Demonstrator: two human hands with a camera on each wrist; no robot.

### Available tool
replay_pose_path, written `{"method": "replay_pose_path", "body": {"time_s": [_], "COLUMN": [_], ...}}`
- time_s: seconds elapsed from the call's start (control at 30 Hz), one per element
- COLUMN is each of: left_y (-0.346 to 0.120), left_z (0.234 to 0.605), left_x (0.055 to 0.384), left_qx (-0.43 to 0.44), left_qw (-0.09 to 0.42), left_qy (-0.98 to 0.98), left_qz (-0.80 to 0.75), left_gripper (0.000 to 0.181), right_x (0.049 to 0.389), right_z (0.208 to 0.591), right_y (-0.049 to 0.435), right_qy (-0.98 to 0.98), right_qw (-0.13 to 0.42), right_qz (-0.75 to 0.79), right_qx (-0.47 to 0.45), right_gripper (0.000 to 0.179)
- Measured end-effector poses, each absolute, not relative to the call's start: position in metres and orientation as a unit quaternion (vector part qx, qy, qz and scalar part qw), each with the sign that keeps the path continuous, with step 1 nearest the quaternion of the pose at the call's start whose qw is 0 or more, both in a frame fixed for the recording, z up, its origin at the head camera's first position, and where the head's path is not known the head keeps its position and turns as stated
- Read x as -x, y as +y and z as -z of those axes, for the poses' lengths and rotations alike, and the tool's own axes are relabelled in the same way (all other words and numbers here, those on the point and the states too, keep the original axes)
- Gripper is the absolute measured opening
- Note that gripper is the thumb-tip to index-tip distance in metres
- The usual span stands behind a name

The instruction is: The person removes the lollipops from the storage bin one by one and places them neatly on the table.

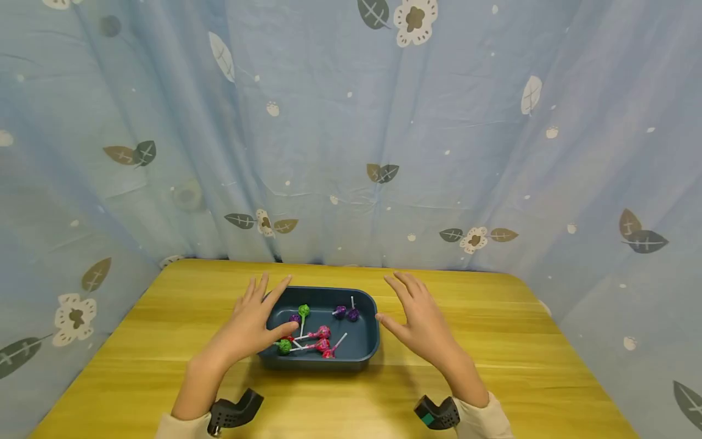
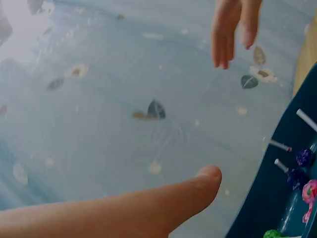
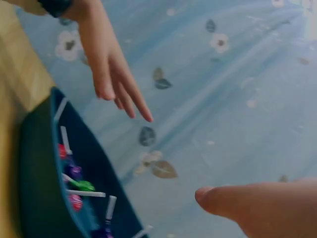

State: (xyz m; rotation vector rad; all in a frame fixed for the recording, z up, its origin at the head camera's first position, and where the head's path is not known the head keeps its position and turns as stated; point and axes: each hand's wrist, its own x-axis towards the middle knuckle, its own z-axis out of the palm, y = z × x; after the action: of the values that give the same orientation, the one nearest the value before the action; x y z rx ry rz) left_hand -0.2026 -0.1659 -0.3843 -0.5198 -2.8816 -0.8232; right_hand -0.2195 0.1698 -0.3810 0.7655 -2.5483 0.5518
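A dark blue tray (image 1: 356, 360) with raised walls stands on the table and holds several lollipops. Two purple lollipops (image 1: 353, 314) lie toward its back right; pink lollipops (image 1: 322, 345) and green lollipops (image 1: 284, 346) are gathered on the left and front. My left hand (image 1: 253, 326) hovers at the tray's left side, fingers spread and holding nothing, its thumb overlapping the tray in the head view. To the right of the tray, my right hand (image 1: 421, 323) is raised with fingers extended, also holding nothing. The left wrist view shows the left thumb (image 2: 198, 191) apart from the tray.
The yellow wooden table (image 1: 521, 353) extends around the tray on all sides. Behind it hangs a light blue curtain (image 1: 329, 134) with leaves and flowers, which also runs along both sides. Black wrist devices (image 1: 236, 411) are strapped on both forearms.
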Motion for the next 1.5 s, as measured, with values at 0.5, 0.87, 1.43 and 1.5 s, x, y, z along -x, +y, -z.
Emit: {"method": "replay_pose_path", "body": {"time_s": [0.5,0.87,1.43,1.5], "left_y": [-0.195,-0.198,-0.199,-0.199], "left_z": [0.408,0.417,0.418,0.418], "left_x": [0.227,0.227,0.228,0.228], "left_qx": [0.008,-0.036,-0.052,-0.054], "left_qw": [-0.09,-0.078,-0.082,-0.082], "left_qy": [-0.849,-0.834,-0.821,-0.819], "left_qz": [0.521,0.545,0.563,0.565], "left_gripper": [0.063,0.049,0.049,0.049], "right_x": [0.236,0.257,0.279,0.28], "right_z": [0.401,0.41,0.42,0.422], "right_y": [0.126,0.105,0.082,0.079], "right_qy": [-0.887,-0.844,-0.852,-0.856], "right_qw": [0.04,-0.047,-0.104,-0.105], "right_qz": [-0.298,-0.361,-0.328,-0.323], "right_qx": [-0.349,-0.395,-0.394,-0.39], "right_gripper": [0.045,0.033,0.03,0.03]}}
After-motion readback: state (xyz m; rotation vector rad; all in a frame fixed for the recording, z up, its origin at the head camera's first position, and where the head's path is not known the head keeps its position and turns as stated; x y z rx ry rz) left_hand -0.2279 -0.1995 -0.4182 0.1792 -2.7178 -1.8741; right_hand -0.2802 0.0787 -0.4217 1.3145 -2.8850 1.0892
